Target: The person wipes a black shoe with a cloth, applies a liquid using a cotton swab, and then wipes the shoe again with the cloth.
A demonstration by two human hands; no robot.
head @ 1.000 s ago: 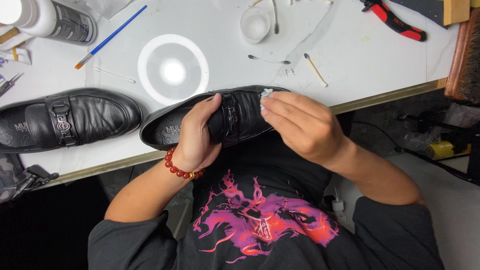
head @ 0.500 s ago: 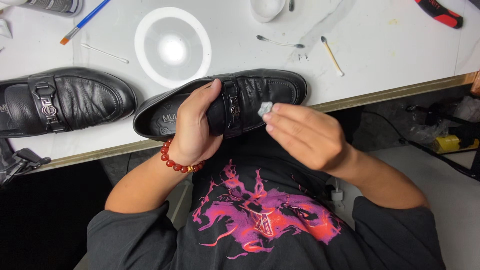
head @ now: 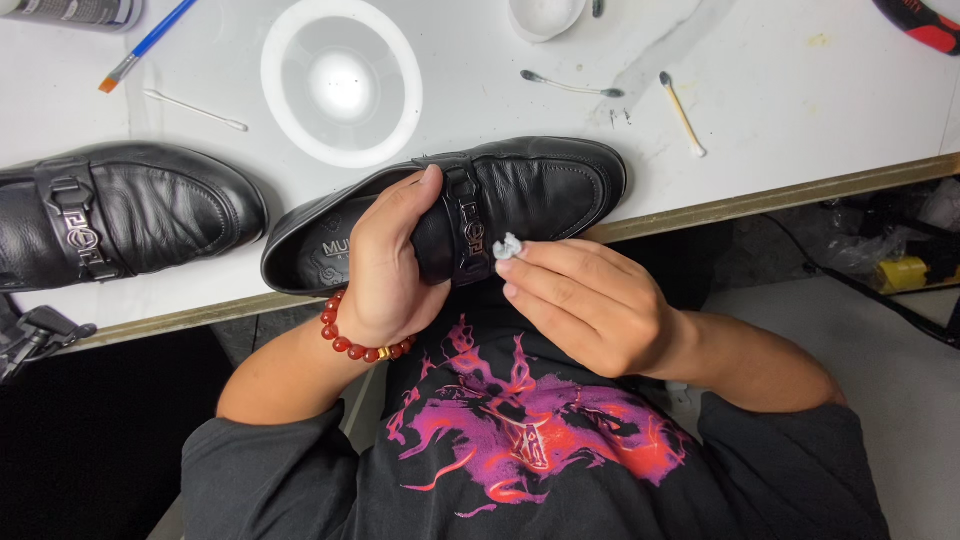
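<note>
While gripping black loafer (head: 470, 215) over tabletop (head: 800, 120) edge | left hand (head: 390, 265) wrapped round shoe's waist | right hand (head: 585, 305) pinching small grey wad (head: 507, 245) at metal buckle (head: 472, 232), 3 o'clock side | step: likely polishing buckle | next: light, steady rubbing.

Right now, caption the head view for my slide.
Left hand grips a black loafer at the table edge while right hand presses a small grey wad to its metal buckle.
</note>
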